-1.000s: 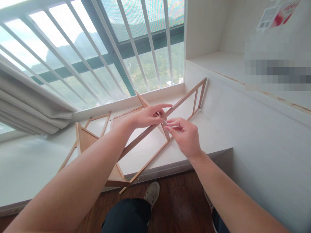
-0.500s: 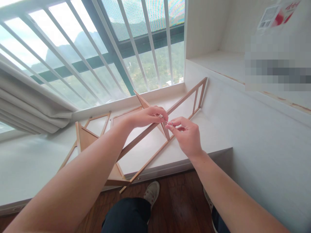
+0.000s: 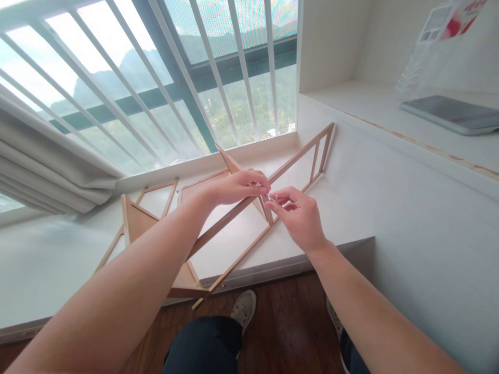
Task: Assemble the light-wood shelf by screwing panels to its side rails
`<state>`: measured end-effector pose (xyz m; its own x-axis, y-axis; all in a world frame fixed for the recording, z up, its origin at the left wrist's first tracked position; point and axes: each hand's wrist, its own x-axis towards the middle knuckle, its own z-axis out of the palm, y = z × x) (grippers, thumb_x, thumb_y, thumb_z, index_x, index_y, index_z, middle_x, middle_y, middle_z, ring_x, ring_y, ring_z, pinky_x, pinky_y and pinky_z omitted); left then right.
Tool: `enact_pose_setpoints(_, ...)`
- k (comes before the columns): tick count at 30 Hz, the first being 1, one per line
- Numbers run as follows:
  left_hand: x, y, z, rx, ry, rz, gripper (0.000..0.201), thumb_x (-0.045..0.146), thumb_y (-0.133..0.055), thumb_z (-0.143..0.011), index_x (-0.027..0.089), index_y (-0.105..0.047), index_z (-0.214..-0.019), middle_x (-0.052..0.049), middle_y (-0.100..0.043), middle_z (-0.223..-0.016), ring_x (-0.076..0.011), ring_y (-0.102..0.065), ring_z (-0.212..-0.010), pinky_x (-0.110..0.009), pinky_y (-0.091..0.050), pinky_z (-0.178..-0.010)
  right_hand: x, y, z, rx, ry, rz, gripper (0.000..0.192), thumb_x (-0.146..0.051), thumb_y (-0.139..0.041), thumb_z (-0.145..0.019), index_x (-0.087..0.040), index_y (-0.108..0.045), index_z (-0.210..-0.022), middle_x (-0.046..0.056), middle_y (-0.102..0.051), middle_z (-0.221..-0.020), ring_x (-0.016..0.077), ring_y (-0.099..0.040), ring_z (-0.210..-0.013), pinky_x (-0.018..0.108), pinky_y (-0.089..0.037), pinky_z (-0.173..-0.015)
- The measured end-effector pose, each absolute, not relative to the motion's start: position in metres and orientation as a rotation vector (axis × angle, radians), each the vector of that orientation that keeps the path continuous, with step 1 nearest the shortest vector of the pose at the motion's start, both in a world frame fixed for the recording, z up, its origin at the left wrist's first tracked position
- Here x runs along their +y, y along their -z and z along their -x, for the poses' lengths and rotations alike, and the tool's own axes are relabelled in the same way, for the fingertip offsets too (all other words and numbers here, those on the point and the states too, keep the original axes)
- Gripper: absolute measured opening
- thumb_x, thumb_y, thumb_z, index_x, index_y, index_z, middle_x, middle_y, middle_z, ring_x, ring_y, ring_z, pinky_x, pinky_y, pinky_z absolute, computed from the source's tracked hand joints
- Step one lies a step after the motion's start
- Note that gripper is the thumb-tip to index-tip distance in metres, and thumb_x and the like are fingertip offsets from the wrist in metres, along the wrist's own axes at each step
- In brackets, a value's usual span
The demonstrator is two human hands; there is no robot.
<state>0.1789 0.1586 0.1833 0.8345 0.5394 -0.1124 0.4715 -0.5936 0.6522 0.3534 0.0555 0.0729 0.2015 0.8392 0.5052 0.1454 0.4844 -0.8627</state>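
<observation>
While the left hand (image 3: 237,187) pinches the wooden rack's (image 3: 218,223) upper rail, the right hand (image 3: 300,218) grips a small screw (image 3: 272,198) beside it; seat it squarely.

A large window (image 3: 163,78) is being crossed by slanted white bars (image 3: 117,88), and daylight is being let in through it, with green hills being shown beyond. Left of the window, a pale curtain (image 3: 47,166) is being gathered in folds. Below the window, a white sill (image 3: 39,265) is being lit. Right of the window, a white shelf (image 3: 370,109) is being set into the wall. Below the sill, a dark wooden floor (image 3: 296,327) is being shown.
</observation>
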Motion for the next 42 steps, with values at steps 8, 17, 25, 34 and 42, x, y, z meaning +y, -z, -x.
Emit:
enact_pose_setpoints(8,0.156,-0.185,-0.179,0.726,-0.129,-2.306,0.048,0.061,-0.062,-0.097,0.016,-0.079,-0.101,-0.008,-0.067,-0.104,-0.0226,-0.058,-0.110,-0.032,-0.049,-0.101,0.056,-0.074,-0.365,-1.414,-0.579,0.899,0.013,-0.031,-0.082,-0.091,-0.022,-0.077,-0.098,0.003,-0.080,-0.095,0.0143,-0.071,-0.073,0.025,-0.060,-0.062)
enact_pose_setpoints(17,0.155,-0.184,-0.180,0.761,-0.121,-2.294,0.049,0.063,-0.062,-0.096,0.017,-0.079,-0.099,-0.007,-0.067,-0.104,-0.0216,-0.058,-0.108,-0.032,-0.048,-0.100,0.055,-0.073,-0.366,-1.449,-0.535,0.892,0.012,-0.032,-0.080,-0.093,-0.024,-0.076,-0.100,0.002,-0.081,-0.094,0.0147,-0.072,-0.072,0.027,-0.062,-0.065)
enact_pose_setpoints(25,0.154,-0.185,-0.182,0.769,-0.130,-2.309,0.043,0.057,-0.063,-0.097,0.016,-0.076,-0.091,-0.006,-0.066,-0.099,-0.0194,-0.056,-0.104,-0.029,-0.047,-0.098,0.053,-0.073,-0.366,-1.432,-0.553,0.929,0.015,-0.039,-0.077,-0.096,-0.024,-0.076,-0.101,0.002,-0.080,-0.089,0.0163,-0.073,-0.075,0.028,-0.062,-0.068)
enact_pose_setpoints(34,0.152,-0.186,-0.183,0.780,-0.135,-2.300,0.039,0.053,-0.063,-0.098,0.016,-0.077,-0.094,-0.006,-0.066,-0.101,-0.0199,-0.057,-0.105,-0.030,-0.047,-0.097,0.055,-0.067,-0.365,-1.410,-0.638,0.946,0.022,-0.045,-0.076,-0.097,-0.023,-0.077,-0.101,0.001,-0.078,-0.079,0.0169,-0.075,-0.070,0.029,-0.062,-0.068)
enact_pose_setpoints(42,0.151,-0.185,-0.183,0.805,-0.124,-2.298,0.036,0.050,-0.063,-0.097,0.017,-0.077,-0.095,-0.005,-0.067,-0.104,-0.0196,-0.057,-0.106,-0.030,-0.045,-0.100,0.053,-0.065,-0.361,-1.380,-0.701,0.926,0.028,-0.050,-0.077,-0.095,-0.023,-0.075,-0.099,0.000,-0.075,-0.074,0.0161,-0.073,-0.065,0.028,-0.061,-0.062)
